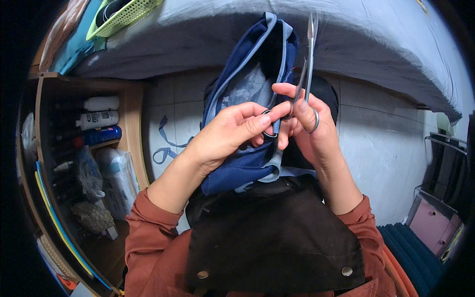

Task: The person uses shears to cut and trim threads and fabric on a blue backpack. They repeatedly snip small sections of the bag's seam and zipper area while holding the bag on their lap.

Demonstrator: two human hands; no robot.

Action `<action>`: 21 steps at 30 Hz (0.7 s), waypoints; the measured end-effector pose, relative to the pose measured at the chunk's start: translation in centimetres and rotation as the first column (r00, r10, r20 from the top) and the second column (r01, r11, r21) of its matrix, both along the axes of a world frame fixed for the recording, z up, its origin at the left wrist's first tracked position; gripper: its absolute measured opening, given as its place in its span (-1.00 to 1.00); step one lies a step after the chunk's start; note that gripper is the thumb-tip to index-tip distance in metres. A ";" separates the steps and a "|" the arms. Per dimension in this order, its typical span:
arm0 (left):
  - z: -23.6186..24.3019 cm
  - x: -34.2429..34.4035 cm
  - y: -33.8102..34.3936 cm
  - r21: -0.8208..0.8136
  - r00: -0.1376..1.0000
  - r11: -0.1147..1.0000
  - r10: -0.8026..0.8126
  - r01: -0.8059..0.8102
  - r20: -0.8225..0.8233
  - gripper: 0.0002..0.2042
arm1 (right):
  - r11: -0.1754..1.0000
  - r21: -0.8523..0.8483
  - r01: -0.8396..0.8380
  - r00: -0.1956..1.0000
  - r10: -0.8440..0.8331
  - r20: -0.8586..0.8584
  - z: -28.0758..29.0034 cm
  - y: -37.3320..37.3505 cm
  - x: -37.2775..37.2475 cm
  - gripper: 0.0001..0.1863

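Observation:
My right hand [311, 126] holds silver scissors [310, 49], blades pointing up, with the thumb in a handle ring and the index finger raised. My left hand [232, 131] is closed around a dark ring [267, 129] at a blue-grey strap, beside the scissors' handles; part of its grip is hidden behind the fingers. A navy bag [222, 175] with blue-grey edging stands open in front of me, beneath both hands, with crumpled translucent material [245, 86] inside. A black fabric flap [272, 237] with two snaps lies across my lap.
A grey-covered bed edge [371, 44] runs across the top, carrying a green basket [123, 15]. A wooden shelf unit [136, 123] with bottles and bags stands left. Dark tubing and a pink drawer [428, 220] are at the right. Loose straps [166, 151] lie on the tiled floor [376, 148].

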State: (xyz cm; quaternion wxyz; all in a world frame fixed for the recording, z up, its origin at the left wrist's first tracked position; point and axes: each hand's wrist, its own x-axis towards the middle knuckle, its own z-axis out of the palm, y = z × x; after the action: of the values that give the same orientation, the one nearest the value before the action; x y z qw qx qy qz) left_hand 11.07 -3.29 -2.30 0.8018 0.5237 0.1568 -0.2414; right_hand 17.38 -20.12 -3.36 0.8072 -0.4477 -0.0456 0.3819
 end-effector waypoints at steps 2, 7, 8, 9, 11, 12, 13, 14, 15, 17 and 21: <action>-0.8 -0.3 0.3 -0.081 0.999 0.996 0.033 -0.035 -0.021 -0.77 | 0.999 0.013 0.048 0.997 -0.047 -0.054 -0.3 0.1 0.2 -0.51; -1.4 -0.9 0.9 -0.260 0.977 0.942 0.195 -0.210 -0.083 -0.86 | 0.944 -0.302 0.132 0.975 -0.068 0.211 -1.2 -1.6 -0.3 -0.73; -1.5 -1.0 1.0 -0.284 0.974 0.932 0.205 -0.223 -0.094 -0.85 | 0.939 -0.316 0.136 0.954 -0.038 0.299 -1.7 -2.3 -0.8 -0.68; -1.6 -1.1 1.1 -0.308 0.971 0.921 0.214 -0.236 -0.106 -0.85 | 0.947 -0.303 0.102 0.955 -0.008 0.297 -1.6 -2.8 -1.4 -0.65; -1.9 -1.3 1.4 -0.349 0.965 0.901 0.227 -0.259 -0.129 -0.84 | 0.958 -0.286 -0.006 0.961 0.085 0.263 -1.5 -3.7 -2.1 -0.57; -2.0 -1.3 1.4 -0.364 0.963 0.892 0.232 -0.267 -0.139 -0.84 | 0.966 -0.251 -0.054 0.971 0.109 0.211 -1.6 -4.1 -2.6 -0.62; -2.1 -1.4 1.5 -0.380 0.960 0.883 0.236 -0.276 -0.149 -0.83 | 0.967 -0.247 -0.061 0.981 0.104 0.163 -1.7 -4.1 -3.2 -0.65; -1.9 -1.4 1.5 -0.383 0.965 0.887 0.222 -0.260 -0.142 -0.84 | 0.968 -0.242 -0.068 0.989 0.098 0.114 -1.8 -3.9 -3.7 -0.68; -1.6 -1.3 1.5 -0.388 0.969 0.889 0.207 -0.243 -0.134 -0.85 | 0.959 -0.273 -0.077 0.989 0.108 0.100 -1.8 -3.7 -4.1 -0.73; -1.5 -1.2 1.4 -0.370 0.972 0.901 0.195 -0.229 -0.128 -0.86 | 0.951 -0.279 -0.135 0.973 0.180 0.142 -1.8 -3.4 -4.3 -0.71; -1.6 -1.3 1.4 -0.312 0.954 0.903 0.256 -0.294 -0.155 -0.88 | 0.925 -0.255 -0.282 0.892 0.350 0.287 -1.3 -3.8 -4.3 -0.66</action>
State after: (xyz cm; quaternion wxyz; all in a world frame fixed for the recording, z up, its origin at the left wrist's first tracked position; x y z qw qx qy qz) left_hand 9.79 -1.92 -3.91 0.8945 0.3395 0.2304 -0.1774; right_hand 13.10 -23.88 -4.69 0.6642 -0.5725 -0.2113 0.4318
